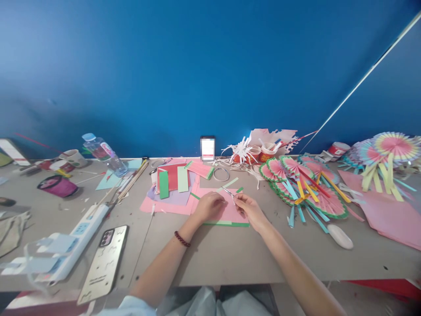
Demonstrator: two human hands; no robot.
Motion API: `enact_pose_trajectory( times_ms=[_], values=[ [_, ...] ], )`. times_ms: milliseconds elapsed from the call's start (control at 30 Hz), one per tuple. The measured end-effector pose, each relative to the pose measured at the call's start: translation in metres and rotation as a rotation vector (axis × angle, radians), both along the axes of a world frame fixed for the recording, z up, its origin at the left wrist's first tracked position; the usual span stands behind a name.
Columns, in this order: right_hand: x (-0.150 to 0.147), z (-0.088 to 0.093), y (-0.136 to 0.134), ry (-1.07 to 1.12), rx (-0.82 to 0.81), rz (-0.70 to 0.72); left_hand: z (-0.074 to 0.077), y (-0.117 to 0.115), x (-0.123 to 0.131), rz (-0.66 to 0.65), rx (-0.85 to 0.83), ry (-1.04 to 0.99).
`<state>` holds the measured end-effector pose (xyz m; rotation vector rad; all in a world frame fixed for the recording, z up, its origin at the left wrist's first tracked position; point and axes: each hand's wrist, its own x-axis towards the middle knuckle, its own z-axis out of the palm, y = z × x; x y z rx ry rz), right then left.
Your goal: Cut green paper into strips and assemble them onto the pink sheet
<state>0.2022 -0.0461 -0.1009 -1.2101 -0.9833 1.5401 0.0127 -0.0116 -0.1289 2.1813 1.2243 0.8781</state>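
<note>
My right hand [249, 209] is closed round a small pair of scissors [228, 192], whose metal blades point up and to the left. Just left of it, my left hand [210, 206] rests over a pink paper sheet [235, 215] with its fingers curled in. Whatever sits between those fingertips is too small to make out. Along the sheet's near edge runs a green paper strip [240, 224]. A pale green strip [230, 183] lies beyond the scissors, beside a small green scrap [239, 190].
Left of my hands lie a red packet [171, 172], a green card [163, 184] and a pleated pink paper [199, 170]. Folded paper fans [296, 175] spread at the right, near a white mouse [340, 237]. A phone [103, 263], power strip [79, 241] and tilted bottle [105, 153] occupy the left.
</note>
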Motion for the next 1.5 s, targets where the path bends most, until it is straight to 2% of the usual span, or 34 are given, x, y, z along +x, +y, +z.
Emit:
enact_pose_trajectory(
  times_ms=[133,200,267,367,500,1000,1233,1367,1500],
  values=[
    [0.000,-0.004,0.000,0.009,0.016,0.004,0.000,-0.003,0.007,0.059,-0.149,-0.226],
    [0.000,-0.005,0.000,0.020,0.014,0.009,-0.001,-0.004,0.008,0.083,-0.176,-0.266],
    [0.000,-0.006,0.000,0.032,0.009,0.010,-0.001,-0.004,0.007,0.125,-0.133,-0.228],
    [0.000,-0.006,0.001,0.039,0.012,0.003,-0.003,-0.004,0.006,0.182,-0.007,-0.056],
    [-0.001,-0.004,0.000,0.018,-0.002,-0.009,-0.007,-0.006,0.006,0.159,0.053,0.171],
    [-0.001,-0.001,-0.001,-0.003,0.006,0.008,-0.009,-0.009,0.017,0.115,0.083,0.215],
    [-0.002,0.001,-0.001,0.020,-0.001,0.004,-0.007,-0.010,0.020,0.088,0.147,0.332],
    [-0.002,0.002,-0.001,0.026,-0.001,0.003,-0.006,-0.009,0.020,0.143,0.094,0.205],
    [-0.004,0.003,-0.002,0.039,0.003,0.009,-0.001,-0.009,0.019,0.213,-0.014,-0.105]
  ],
)
